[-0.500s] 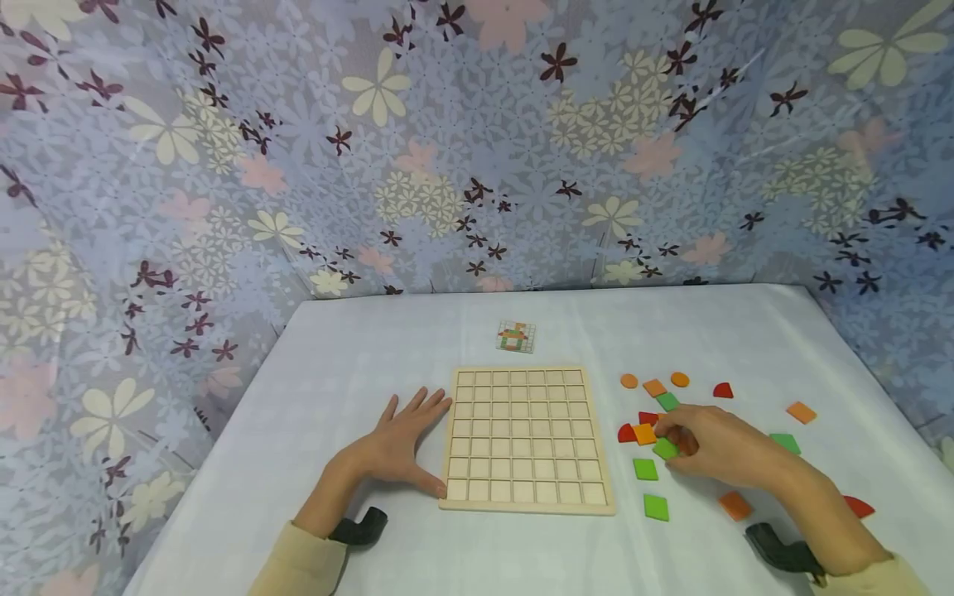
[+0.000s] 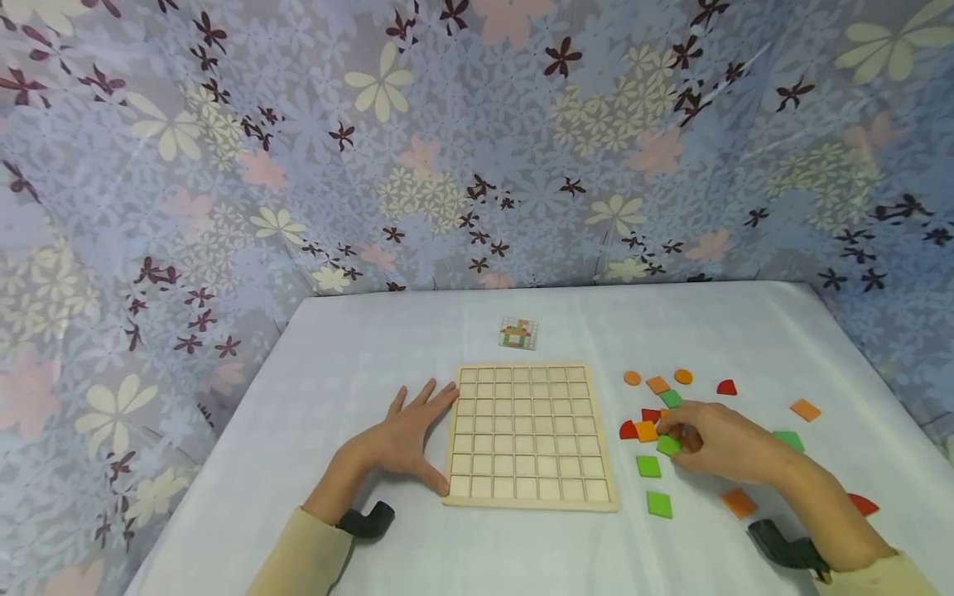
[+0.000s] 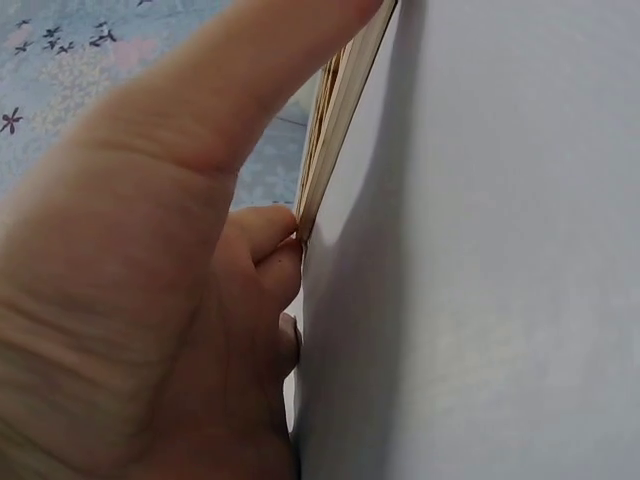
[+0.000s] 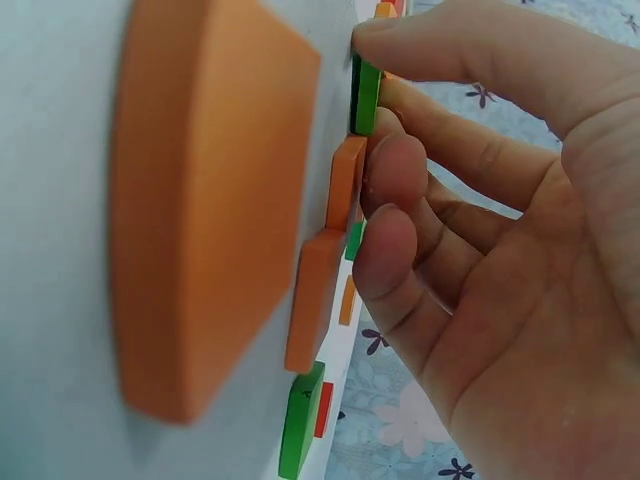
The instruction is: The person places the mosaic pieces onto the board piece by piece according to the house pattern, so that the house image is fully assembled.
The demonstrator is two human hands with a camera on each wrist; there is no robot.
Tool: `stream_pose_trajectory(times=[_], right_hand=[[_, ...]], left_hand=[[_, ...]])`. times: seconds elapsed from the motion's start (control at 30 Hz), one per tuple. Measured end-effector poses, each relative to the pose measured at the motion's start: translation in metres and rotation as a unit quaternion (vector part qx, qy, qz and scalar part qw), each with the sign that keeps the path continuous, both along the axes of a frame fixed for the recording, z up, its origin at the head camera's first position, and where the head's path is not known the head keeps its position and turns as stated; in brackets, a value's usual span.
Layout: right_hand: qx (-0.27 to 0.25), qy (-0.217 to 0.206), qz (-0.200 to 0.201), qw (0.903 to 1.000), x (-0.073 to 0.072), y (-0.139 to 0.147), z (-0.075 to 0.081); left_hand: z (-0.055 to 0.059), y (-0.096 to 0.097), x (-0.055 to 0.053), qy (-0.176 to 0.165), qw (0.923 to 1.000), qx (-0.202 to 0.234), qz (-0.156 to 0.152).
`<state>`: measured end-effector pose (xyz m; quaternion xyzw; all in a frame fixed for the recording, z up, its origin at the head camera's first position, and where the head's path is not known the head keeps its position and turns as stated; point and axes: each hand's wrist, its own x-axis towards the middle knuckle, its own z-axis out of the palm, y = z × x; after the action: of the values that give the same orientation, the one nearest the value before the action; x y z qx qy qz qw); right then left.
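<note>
My left hand (image 2: 402, 443) spreads its fingers along the left side of a wooden grid board (image 2: 531, 503). Its thumb touches the lower left corner, and the index fingertip lies at the upper left edge. In the left wrist view, the board's edge (image 3: 345, 110) shows beside the thumb. My right hand (image 2: 726, 443) pinches a green square tile (image 2: 668, 445) between thumb and fingers, low among loose tiles. The right wrist view shows this green tile edge-on (image 4: 366, 95), with the thumb at its upper end. An orange tile (image 4: 220, 210) looms close to that camera.
A small pattern card (image 2: 517, 333) lies behind the board. Orange, red and green pieces are scattered on the right, including two green squares (image 2: 659, 504) near the board, an orange disc (image 2: 632, 378) and a red quarter-round (image 2: 726, 386). A floral curtain (image 2: 447, 165) hangs behind the white-covered table (image 2: 358, 331).
The left index finger has slid slightly farther up the board's left edge. My right hand stays at the same green tile, and the head view has shifted a little.
</note>
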<state>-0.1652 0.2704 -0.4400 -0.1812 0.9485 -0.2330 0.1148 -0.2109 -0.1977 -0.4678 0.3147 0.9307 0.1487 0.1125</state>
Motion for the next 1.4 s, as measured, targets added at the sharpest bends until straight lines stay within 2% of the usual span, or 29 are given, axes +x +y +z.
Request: stream_pose_trajectory(times=[0.37,0.5,0.73,0.87,1.13,1.4], right_hand=[[-0.012,-0.007,-0.007,0.9999,0.0,0.004,0.005],[-0.048,-0.018,-0.003,0.9987,-0.001,0.002,0.007],[-0.103,-0.008,0.032,0.9942,-0.003,-0.003,0.01],[-0.11,-0.003,0.045,0.993,-0.005,-0.012,0.01],[-0.108,0.038,0.034,0.9928,-0.009,-0.031,0.009],[-0.103,0.052,0.076,0.9904,-0.013,-0.042,0.006]], left_hand=[[0.002,0.002,-0.003,-0.005,0.9999,-0.009,0.0],[0.004,-0.002,0.0,-0.015,0.9998,-0.009,0.002],[0.005,-0.001,-0.001,-0.008,0.9999,0.003,-0.01],[0.003,0.0,-0.002,-0.015,0.9998,-0.01,-0.005],[0.003,0.003,-0.003,-0.01,0.9999,-0.007,-0.003],[0.007,0.003,0.001,-0.023,0.9997,-0.006,0.002]])
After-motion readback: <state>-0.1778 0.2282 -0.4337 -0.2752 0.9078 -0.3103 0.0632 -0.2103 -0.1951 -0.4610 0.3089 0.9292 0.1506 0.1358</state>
